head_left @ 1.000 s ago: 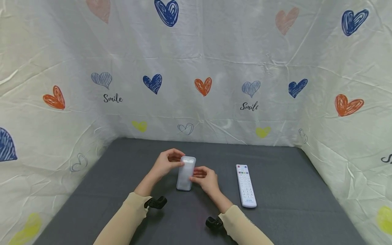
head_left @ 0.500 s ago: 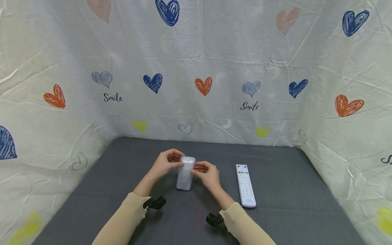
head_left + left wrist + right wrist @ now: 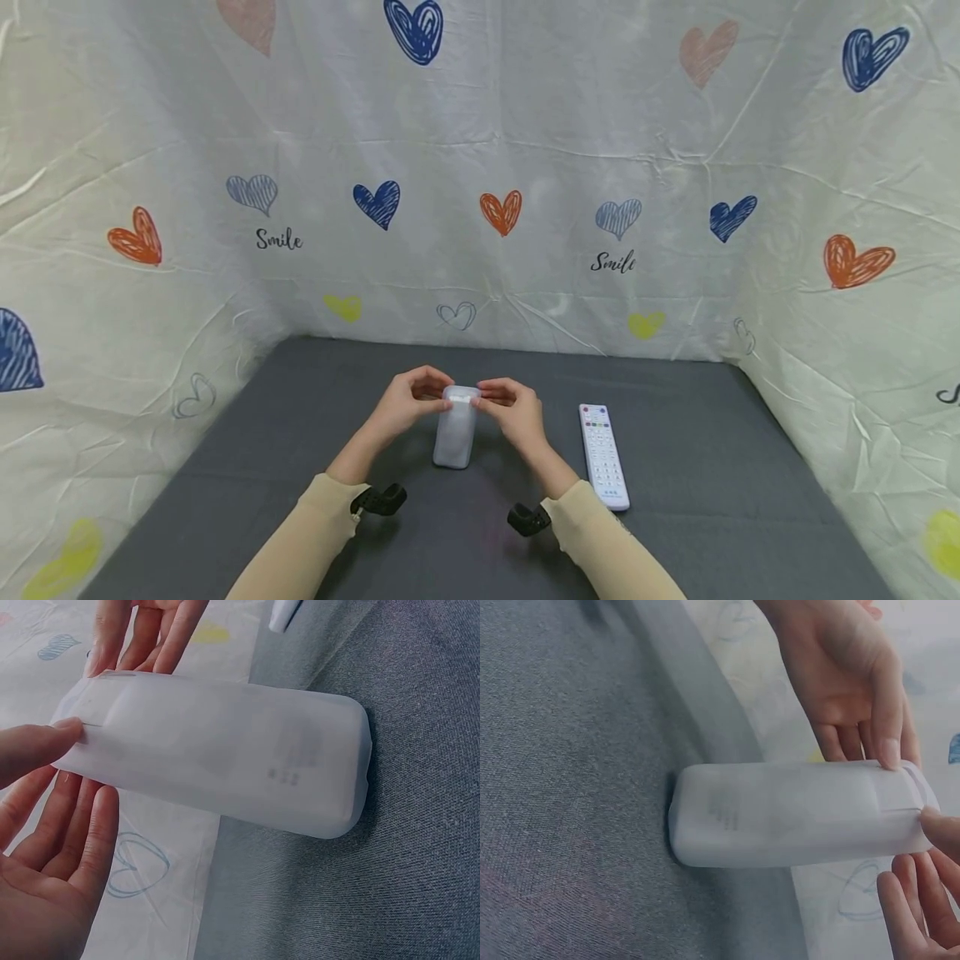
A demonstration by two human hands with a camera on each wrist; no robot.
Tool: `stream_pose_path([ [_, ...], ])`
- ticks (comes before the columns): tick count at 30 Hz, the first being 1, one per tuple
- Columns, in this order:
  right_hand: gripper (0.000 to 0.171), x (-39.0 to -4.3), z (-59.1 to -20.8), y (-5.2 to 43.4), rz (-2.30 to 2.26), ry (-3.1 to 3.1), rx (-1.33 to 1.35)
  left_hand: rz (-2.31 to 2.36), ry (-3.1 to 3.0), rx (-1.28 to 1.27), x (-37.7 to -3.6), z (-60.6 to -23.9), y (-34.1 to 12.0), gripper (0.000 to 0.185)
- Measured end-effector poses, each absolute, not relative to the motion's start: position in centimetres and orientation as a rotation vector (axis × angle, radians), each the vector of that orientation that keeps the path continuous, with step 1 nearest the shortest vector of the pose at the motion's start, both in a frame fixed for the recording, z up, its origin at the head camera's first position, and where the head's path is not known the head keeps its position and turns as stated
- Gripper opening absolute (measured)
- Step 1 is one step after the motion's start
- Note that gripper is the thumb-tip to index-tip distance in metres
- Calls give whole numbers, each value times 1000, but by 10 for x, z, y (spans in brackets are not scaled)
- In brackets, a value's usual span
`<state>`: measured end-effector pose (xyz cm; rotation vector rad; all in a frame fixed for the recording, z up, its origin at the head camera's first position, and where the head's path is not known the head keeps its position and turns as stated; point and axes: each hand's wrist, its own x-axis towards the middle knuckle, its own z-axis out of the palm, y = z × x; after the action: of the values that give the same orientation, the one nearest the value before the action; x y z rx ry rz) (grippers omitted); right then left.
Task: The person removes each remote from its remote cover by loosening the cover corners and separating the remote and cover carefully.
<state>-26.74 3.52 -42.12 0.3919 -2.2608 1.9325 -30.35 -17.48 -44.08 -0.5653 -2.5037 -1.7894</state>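
Observation:
A translucent white remote cover [image 3: 454,437] stands tilted near the middle of the table, its lower end on the cloth. Faint dark print shows through it in the left wrist view, on the lower half of the cover [image 3: 225,750]. My left hand [image 3: 397,404] pinches its upper left edge between thumb and fingers. At the upper right edge, my right hand [image 3: 521,417] pinches it the same way, with the thumb on the near face in the right wrist view. Whether anything lies inside the cover, I cannot tell.
A white remote control [image 3: 603,458] with rows of buttons lies face up to the right of my right hand. Dark grey cloth [image 3: 712,492] covers the table. White sheets with printed hearts [image 3: 540,275] hang behind and at both sides.
My right hand has moved up along the cover's right side, from about its middle to its upper edge. My left hand keeps its grip, and the remote control stays put.

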Motion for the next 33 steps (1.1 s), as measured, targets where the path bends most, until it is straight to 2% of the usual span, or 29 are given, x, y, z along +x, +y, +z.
stream_pose_path([
  [11, 25, -262, -418, 35, 1829, -2310, 412, -1804, -2514, -585, -294, -432, -175, 30],
  [18, 23, -286, -452, 32, 1811, -2276, 400, -1753, -2536, -576, -296, -434, -179, 29],
  [33, 15, -284, -449, 29, 1770, -2310, 411, -1768, -2527, -559, -296, -439, -186, 29],
])
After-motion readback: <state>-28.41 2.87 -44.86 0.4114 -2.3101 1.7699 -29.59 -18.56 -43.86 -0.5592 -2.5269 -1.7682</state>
